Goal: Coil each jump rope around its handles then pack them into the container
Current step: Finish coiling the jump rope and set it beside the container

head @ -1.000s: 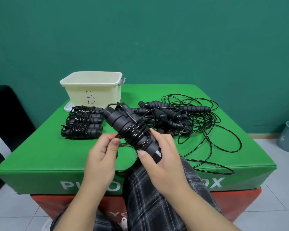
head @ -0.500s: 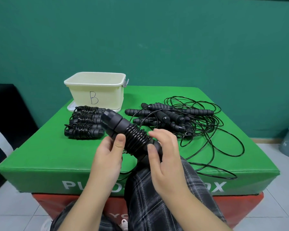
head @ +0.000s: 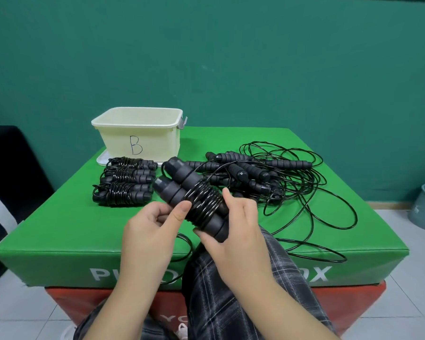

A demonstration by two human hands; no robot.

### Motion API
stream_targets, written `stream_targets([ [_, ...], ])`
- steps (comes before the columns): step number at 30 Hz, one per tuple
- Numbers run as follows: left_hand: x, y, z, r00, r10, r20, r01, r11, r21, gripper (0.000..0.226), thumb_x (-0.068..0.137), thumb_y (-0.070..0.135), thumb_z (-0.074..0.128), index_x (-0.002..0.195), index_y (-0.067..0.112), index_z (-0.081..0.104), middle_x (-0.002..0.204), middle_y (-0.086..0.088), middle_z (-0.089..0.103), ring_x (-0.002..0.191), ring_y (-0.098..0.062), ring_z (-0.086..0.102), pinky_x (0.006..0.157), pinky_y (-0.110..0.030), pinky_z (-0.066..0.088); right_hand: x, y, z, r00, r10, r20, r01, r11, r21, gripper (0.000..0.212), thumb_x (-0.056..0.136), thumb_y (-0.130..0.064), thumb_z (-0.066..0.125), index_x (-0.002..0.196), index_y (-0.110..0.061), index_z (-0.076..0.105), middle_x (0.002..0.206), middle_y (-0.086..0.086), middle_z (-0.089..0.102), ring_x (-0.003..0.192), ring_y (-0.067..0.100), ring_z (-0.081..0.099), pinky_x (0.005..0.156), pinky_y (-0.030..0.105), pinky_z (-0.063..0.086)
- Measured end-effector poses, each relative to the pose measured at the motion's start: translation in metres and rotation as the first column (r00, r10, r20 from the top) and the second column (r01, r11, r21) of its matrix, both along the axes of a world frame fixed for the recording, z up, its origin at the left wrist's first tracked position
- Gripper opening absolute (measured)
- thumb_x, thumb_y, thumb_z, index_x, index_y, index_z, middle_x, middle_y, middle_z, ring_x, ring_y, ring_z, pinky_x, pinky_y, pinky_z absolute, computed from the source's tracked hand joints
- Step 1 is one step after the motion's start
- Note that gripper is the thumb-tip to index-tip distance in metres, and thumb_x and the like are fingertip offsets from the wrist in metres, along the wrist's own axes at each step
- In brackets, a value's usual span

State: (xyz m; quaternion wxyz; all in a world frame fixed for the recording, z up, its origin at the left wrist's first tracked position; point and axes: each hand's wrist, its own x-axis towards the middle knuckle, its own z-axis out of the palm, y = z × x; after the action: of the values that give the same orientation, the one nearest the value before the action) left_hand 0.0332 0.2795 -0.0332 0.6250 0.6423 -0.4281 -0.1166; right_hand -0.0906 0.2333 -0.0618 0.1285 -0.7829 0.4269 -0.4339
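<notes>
Gripping the paired handles [head: 192, 192] near their lower end with the right hand [head: 233, 229], fingers curled round them above the counter's [head: 59, 231] near edge. Pinching the rope [head: 206, 204] coils with the left hand [head: 152, 224], thumb pressing. Sitting at the far left corner, the container [head: 140, 133], marked "B"; three coiled ropes [head: 123, 182] lying just before it.

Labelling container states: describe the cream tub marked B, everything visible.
The tub is a cream, rectangular, plastic-looking container with a rolled rim and slightly tapered walls. A handwritten blue "B" marks its near wall. A grey clip sticks out at its right rear corner. It stands upright and open-topped at the far left of the green box top, on what looks like a flat white lid. Its inside is not visible. Three coiled jump ropes lie just in front; contact is unclear. Neither hand touches it.
</notes>
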Motion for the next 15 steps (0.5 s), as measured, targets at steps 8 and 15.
stream_targets([
  [8, 0.000, 0.000, -0.004, 0.979, -0.129, 0.159, 0.158, 0.971, -0.181, 0.010, 0.092, 0.033, 0.054, 0.090, 0.037, 0.062, 0.070, 0.025, 0.057, 0.061, 0.007, 0.050, 0.059, -0.005, 0.036, -0.005, 0.001, 0.005, 0.967, 0.031, 0.254, -0.083, 0.977, 0.197, 0.069, 0.074, -0.070, 0.040, 0.126, -0.029, 0.058, 0.110, -0.013, 0.064, 0.105, 0.007, 0.056, 0.093, 0.030, 0.044],
  [15, 0.005, -0.012, -0.021, 0.970, -0.203, -0.135, 0.172, 0.962, -0.214, 0.009, 0.082, 0.034, 0.050, 0.084, 0.039, 0.057, 0.064, 0.015, 0.052, 0.055, -0.002, 0.040, 0.052, -0.018, 0.035, -0.008, 0.003, 0.007, 0.915, 0.169, 0.366, -0.247, 0.953, 0.177, 0.036, 0.080, -0.060, 0.043, 0.095, -0.034, 0.063, 0.064, -0.025, 0.057, 0.062, 0.002, 0.053, 0.057, 0.017, 0.035],
])
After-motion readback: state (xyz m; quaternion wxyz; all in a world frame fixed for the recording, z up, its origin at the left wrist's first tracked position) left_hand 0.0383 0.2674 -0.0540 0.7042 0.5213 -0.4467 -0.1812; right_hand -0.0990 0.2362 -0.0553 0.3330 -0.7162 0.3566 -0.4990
